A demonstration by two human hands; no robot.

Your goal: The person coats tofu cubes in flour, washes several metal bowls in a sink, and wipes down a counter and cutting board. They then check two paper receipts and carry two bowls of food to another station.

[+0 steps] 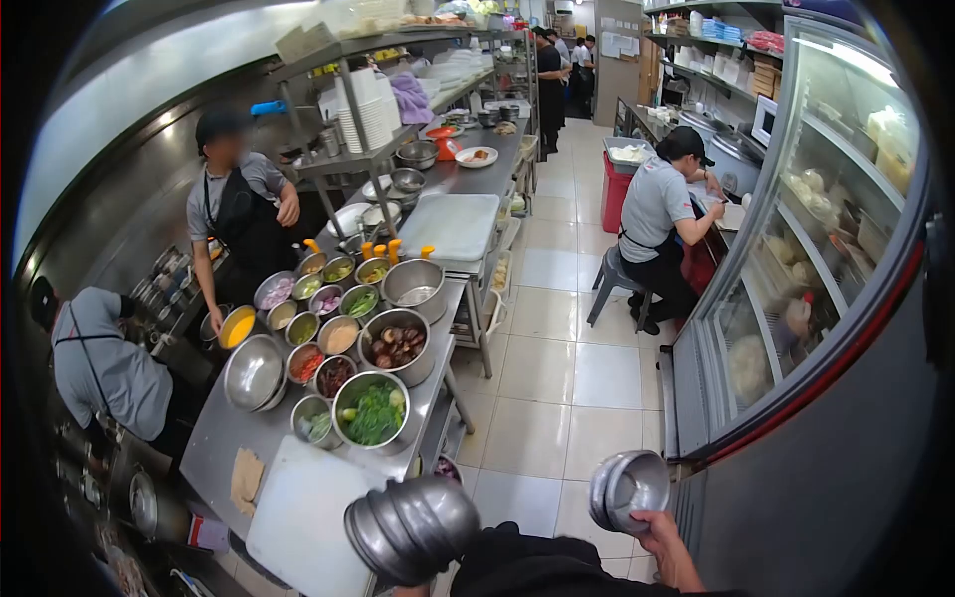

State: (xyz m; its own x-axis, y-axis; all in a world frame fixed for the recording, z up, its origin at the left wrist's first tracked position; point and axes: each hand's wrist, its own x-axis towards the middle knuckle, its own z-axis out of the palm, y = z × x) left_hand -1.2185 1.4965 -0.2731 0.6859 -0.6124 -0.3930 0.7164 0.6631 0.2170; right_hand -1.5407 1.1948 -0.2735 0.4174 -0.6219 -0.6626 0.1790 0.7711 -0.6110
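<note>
My right hand (659,534) grips a small nested stack of metal bowls (629,490) by the rim, held out over the floor tiles. On the other side, a taller stack of metal bowls (413,527) is tipped sideways above the white cutting board (308,512). My left hand (413,591) holds that stack from below. Only a sliver of it shows at the bottom edge, and its fingers are hidden behind the bowls. Just beyond the board stands a metal pot of green vegetables (372,412).
Several metal containers of chopped ingredients (338,335) crowd the steel table (214,438), beside an empty metal bowl (256,370) and a tan cloth (246,481). A glass-door fridge (796,249) stands right. One person (662,214) sits on a stool; another (239,199) stands across the table.
</note>
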